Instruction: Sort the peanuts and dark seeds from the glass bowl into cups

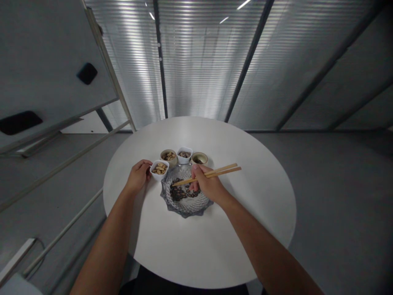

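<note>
A pair of wooden chopsticks (225, 169) is held in my right hand (207, 183), closed around them over a scalloped clear glass dish (186, 213). The chopstick tips reach down to dark, shiny seeds or beans (176, 194) scattered in the dish, mostly at its left. My left hand (139, 175) rests on the table with curled fingers against the left side of a small white bowl (159, 177). That bowl contains pale tan nut-like pieces (159, 168).
Behind the dish stand a tan bowl (172, 162) of light brown pieces, a second white bowl (184, 160) of greyish striped pieces, and another tan bowl (201, 155) with a few dark bits. All sit on a round white table (196, 250). A whiteboard-like panel (55, 49) on a frame stands left.
</note>
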`<state>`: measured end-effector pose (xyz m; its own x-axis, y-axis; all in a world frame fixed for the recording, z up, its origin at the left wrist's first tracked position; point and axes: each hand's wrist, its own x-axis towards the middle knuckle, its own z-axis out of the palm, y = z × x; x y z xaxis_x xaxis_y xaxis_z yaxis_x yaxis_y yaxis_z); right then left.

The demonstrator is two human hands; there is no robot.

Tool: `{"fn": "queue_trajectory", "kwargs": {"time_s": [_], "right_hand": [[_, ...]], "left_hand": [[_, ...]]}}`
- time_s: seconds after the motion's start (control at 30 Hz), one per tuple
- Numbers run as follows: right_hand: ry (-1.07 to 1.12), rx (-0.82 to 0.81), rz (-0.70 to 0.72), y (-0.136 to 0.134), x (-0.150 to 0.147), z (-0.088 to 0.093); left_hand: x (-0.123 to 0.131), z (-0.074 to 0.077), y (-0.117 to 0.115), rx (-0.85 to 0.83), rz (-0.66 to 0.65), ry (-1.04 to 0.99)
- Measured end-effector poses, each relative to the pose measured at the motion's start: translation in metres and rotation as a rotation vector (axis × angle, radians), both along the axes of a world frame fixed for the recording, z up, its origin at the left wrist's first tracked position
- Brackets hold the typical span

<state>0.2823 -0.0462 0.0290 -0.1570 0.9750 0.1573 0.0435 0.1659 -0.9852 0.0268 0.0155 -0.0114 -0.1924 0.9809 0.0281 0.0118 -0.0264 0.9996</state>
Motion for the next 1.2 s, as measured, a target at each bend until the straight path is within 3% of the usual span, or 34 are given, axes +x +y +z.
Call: {"fn": "queue_trajectory", "kwargs": {"time_s": [0.33,0.67,0.8,1.0,1.2], "right_hand": [[0.024,-0.067,-0.073,-0.002,-0.002,0.006],[0.133,-0.012,-0.167,-0.001,0.001,0.016],[0.237,0.030,-0.301,0.005,0.013,0.021],[0.502,-0.039,-0.562,0.025,0.040,0.026],[0.593,-0.120,-0.684,0.033,0.048,0.029]], "left_hand": [[0.000,0.001,-0.001,0.001,0.005,-0.011],[-0.002,-0.004,0.001,0.007,0.008,-0.005],[-0.006,-0.007,0.002,0.013,-0.004,-0.012],[-0.014,-0.009,0.002,0.018,-0.022,-0.039],[-0.019,-0.006,0.000,0.002,-0.009,-0.037]]}}
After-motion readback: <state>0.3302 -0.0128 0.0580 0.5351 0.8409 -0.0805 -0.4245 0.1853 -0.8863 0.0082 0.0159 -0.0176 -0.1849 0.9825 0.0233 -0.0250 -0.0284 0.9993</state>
